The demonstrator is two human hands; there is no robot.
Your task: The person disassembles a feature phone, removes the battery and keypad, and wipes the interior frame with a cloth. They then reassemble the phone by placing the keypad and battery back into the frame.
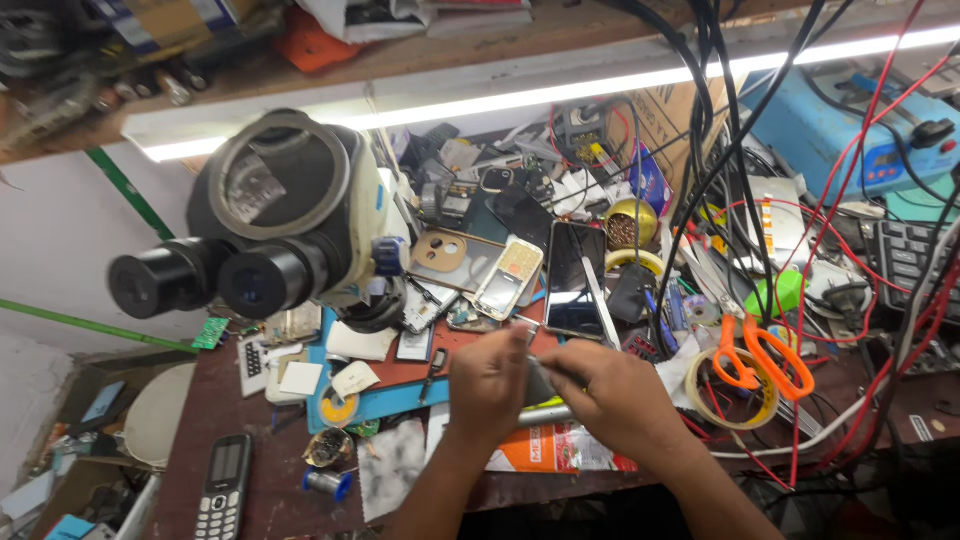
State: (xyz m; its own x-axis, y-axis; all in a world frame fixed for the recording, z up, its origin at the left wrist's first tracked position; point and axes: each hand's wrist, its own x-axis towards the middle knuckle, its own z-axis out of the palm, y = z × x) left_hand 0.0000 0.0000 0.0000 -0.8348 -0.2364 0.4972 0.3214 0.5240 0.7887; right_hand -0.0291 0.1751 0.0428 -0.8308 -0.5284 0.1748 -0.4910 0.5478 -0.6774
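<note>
A cluttered tabletop [250, 470] lay under a microscope [270, 225]. Both hands, left hand [490, 385] and right hand [605, 395], had fingers clamped on a small grey device [540, 385], its work unfinished beside orange scissors [760, 360].

This is an electronics repair workshop, most likely for mobile phones. A stereo microscope [270, 215] stands over a crowded workbench [265, 470] strewn with opened handsets, a keypad phone [224, 487], a smartphone [574, 279] with a dark screen, loose circuit boards and small parts. Orange-handled scissors [762, 357], a roll of tape [733, 404], tangled red and black cables [850, 330] and a blue bench instrument [850, 125] crowd the right side under a strip light [560, 92].
</note>
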